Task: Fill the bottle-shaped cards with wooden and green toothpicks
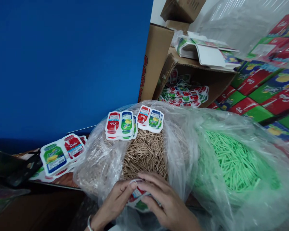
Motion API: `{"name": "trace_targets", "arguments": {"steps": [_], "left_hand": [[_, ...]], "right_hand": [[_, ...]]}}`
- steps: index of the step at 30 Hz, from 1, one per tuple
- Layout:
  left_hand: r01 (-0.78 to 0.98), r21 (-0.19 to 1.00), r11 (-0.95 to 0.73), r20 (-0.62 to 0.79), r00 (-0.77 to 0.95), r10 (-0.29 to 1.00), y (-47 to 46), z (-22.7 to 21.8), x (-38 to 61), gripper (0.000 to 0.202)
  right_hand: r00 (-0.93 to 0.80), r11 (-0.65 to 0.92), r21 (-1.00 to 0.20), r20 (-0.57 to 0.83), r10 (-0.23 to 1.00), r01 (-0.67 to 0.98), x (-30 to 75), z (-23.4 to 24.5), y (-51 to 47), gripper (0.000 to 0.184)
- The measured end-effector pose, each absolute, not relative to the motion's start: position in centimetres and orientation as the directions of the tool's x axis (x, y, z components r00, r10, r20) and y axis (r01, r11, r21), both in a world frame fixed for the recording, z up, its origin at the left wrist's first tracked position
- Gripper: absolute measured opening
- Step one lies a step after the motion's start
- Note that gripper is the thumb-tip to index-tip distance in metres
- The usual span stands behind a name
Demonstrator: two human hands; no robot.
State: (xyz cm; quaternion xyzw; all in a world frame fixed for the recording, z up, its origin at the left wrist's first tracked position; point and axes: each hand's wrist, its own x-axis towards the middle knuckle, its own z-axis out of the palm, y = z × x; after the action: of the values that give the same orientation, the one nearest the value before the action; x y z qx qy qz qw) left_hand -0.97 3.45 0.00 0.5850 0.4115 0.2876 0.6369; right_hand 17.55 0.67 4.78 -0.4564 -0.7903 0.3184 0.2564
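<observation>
**A:** What are the hands doing?

**B:** At six o'clock, the left hand (pixel 115 199) and right hand (pixel 163 200) pinch one printed card (pixel 137 198) over the bag of brown sticks (pixel 144 154).

**A:** Any risk?

**B:** The card stacks (pixel 121 125) at twelve o'clock could slide off if that plastic shifts.

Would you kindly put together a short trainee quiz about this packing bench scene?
1. True or false: both hands, left hand and right hand, hold one printed card.
2. Which colour are the sticks in the right-hand bag: A green, B blue, C red?
3. Fill in: two card stacks rest on the bag of ____ sticks.

Key: 1 true; 2 A; 3 brown.
</observation>
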Motion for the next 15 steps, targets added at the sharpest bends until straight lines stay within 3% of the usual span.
{"name": "trace_targets", "arguments": {"steps": [4, 6, 11, 13, 15], "left_hand": [[0.134, 0.986, 0.099, -0.155, 0.527, 0.836, 3.3, 0.4, -0.9, 0.05], [0.098, 0.984, 0.15, -0.179, 0.517, 0.837, 3.4, 0.3, -0.7, 0.048], [-0.118, 0.858, 0.499, -0.457, 0.265, 0.849, 4.3, 0.5, 0.5, 0.056], [-0.164, 0.828, 0.536, -0.494, 0.239, 0.836, 4.7, 0.9, 1.4, 0.061], [-0.195, 0.838, 0.51, -0.454, 0.271, 0.849, 4.9, 1.4, 2.5, 0.068]], "right_hand": [[-0.43, 0.316, -0.775, 0.063, 0.901, 0.548, 16.9, 5.3, 1.1, 0.022], [-0.401, 0.284, -0.815, 0.07, 0.913, 0.505, 17.2, 5.2, 1.0, 0.022], [0.037, 0.03, -0.932, 0.047, 0.998, 0.361, 18.8, 2.9, 0.1, 0.03], [0.157, -0.058, -0.938, -0.004, 0.988, 0.341, 18.9, 1.9, -0.3, 0.022], [0.224, -0.076, -0.926, 0.009, 0.974, 0.369, 18.5, 1.2, -0.8, 0.025]]}}
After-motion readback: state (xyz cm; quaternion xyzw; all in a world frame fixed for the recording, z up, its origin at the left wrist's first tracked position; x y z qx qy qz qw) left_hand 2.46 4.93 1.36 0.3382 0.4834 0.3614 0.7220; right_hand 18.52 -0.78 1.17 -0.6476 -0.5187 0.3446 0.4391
